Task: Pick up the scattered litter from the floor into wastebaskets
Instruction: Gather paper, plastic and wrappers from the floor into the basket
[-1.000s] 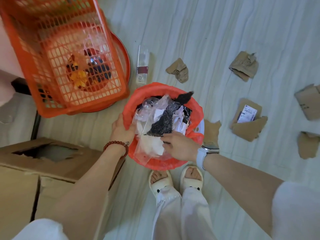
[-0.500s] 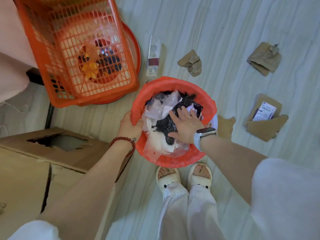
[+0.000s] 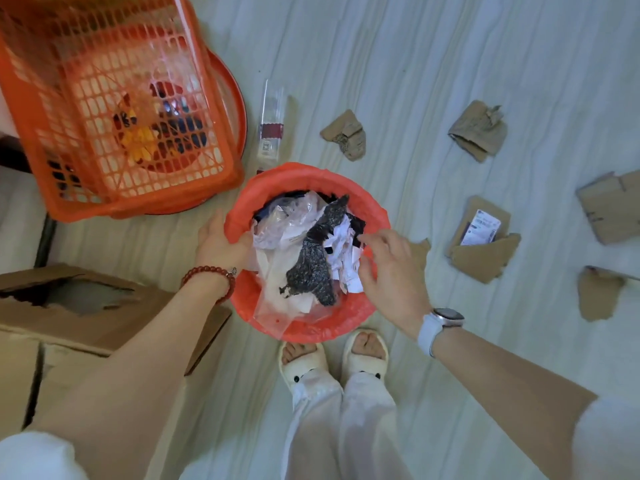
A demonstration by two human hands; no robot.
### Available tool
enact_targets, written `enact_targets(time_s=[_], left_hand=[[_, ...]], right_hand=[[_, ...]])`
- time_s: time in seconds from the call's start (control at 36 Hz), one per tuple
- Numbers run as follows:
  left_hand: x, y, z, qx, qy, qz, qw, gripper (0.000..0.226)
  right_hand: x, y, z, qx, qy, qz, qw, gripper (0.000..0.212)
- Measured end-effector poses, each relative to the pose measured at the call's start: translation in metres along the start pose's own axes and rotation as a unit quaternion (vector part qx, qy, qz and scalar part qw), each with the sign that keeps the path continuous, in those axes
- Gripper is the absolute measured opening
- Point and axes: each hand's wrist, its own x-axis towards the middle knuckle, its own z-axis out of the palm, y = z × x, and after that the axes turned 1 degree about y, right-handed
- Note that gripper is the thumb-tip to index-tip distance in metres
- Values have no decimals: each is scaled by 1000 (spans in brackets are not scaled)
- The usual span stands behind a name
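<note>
Both hands met at mid-frame: left hand (image 3: 218,242) gripped the wastebasket (image 3: 311,330) rim; right hand (image 3: 391,275) hovered spread wide, empty, above the litter (image 3: 304,268).

One view only, head-worn, looking almost straight down from standing height at the round red wastebasket (image 3: 374,209), which sits close below at frame centre. The wide lens bends the edges; the wearer's own slippered feet (image 3: 332,365) show just beneath the wastebasket, both forearms reaching in from the bottom corners.
</note>
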Motion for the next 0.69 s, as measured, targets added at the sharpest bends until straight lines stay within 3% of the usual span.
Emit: enact_targets(time_s=[0.06,0.11,0.14,0.25,0.36,0.5,0.69], left_hand=[[3,3,4,-1,-15,6,1000,70],[7,0,9,20,-20,3,1000,77],[12,-8,13,25,-13,0,1000,79],[-8,0,12,54,13,-5,998,73],[-53,19,0,113,42,29,992,56],[-121,53,-18,164,50,94,981,52],[-238,124,-50,195,47,164,966,48]], right_hand=[[5,18,1,-2,-2,99,995,48],[10,33,9,20,-70,216,974,56],[11,41,14,19,-89,234,968,55],[5,35,8,39,-51,212,975,36],[-23,14,-24,126,-62,284,949,50],[-66,6,-79,140,-18,307,941,64],[-131,-19,-215,158,25,342,926,53]])
